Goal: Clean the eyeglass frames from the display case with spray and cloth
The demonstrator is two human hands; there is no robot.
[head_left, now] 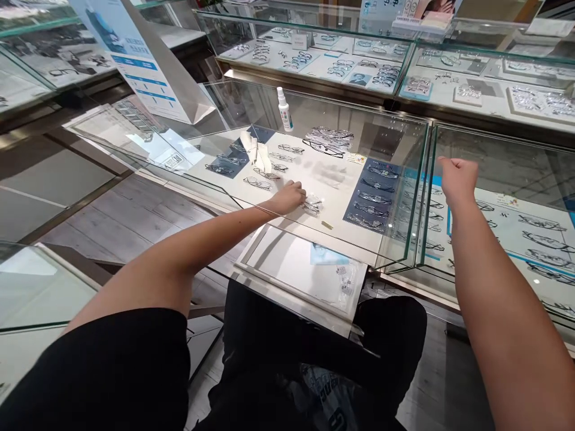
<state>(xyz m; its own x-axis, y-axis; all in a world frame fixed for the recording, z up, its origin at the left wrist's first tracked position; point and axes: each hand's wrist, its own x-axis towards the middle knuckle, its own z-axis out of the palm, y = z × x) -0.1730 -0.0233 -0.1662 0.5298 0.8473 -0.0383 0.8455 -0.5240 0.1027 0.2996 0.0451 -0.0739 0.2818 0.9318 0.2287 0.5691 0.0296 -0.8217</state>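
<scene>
My left hand (288, 196) reaches inside a glass display case (404, 179) and rests, fingers curled, on a pair of glasses in a clear wrapper (312, 203) lying on the white display shelf (332, 179). My right hand (457, 178) is raised over the case's top glass near its right corner, fingers curled in a loose fist with nothing visible in it. Rows of glasses (265, 173) lie left of my left hand, and more sit on a dark blue mat (372, 200) to its right.
A white spray bottle (284, 109) and a folded white cloth (255, 149) are on the shelf. A pulled-out drawer (305, 269) holds a blue cloth and small packets. A standing sign (144, 60) is at left. More glass cases with glasses surround.
</scene>
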